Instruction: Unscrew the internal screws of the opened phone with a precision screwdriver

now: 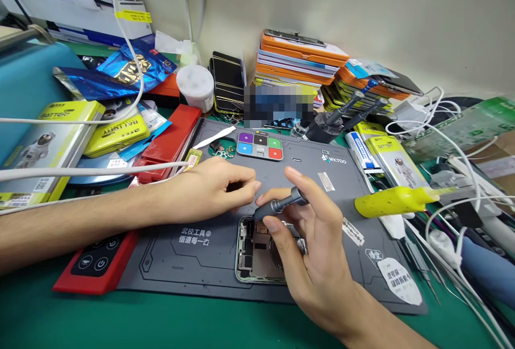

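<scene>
An opened phone (257, 258) lies on the dark grey work mat (177, 274), its inner parts showing. My right hand (314, 242) holds a grey screwdriver (277, 207) between thumb and fingers, over the phone's upper edge; the driver's tip is at the phone's top left part. Just beyond that edge, my left hand (221, 188) is closed with its fingertips pinched near the screwdriver's tip. Whatever is between those fingertips is too small to make out.
Behind the hands lies a multicoloured tray (260, 146), with a white spudger (215, 138) to its left. A yellow bottle (386, 201) and a razor blade (353, 232) lie at right. Battery boxes (116, 134), stacked orange cases (298, 57) and loose white cables surround the mat.
</scene>
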`<control>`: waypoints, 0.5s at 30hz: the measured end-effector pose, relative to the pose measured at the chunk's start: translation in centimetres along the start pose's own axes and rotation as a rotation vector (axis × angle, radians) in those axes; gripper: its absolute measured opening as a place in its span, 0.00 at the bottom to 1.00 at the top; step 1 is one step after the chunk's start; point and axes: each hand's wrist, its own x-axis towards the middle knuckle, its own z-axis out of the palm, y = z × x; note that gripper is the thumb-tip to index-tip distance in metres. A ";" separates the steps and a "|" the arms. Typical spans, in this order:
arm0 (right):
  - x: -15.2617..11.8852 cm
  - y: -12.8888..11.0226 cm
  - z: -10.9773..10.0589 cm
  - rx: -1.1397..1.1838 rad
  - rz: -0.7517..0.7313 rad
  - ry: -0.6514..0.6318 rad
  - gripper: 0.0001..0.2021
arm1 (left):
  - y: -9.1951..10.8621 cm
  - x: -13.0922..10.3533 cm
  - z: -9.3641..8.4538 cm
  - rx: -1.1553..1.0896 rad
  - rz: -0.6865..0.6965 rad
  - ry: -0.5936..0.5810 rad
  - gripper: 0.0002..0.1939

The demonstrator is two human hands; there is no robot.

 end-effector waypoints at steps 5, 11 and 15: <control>0.0 -0.1 -0.1 0.007 -0.006 -0.007 0.40 | 0.0 0.0 0.0 -0.006 -0.005 -0.018 0.21; 0.0 -0.1 0.0 -0.001 -0.011 -0.006 0.40 | -0.1 0.0 0.0 -0.016 0.002 -0.016 0.21; 0.0 -0.1 -0.1 -0.013 -0.012 -0.006 0.40 | -0.2 0.0 0.0 -0.009 0.037 -0.008 0.21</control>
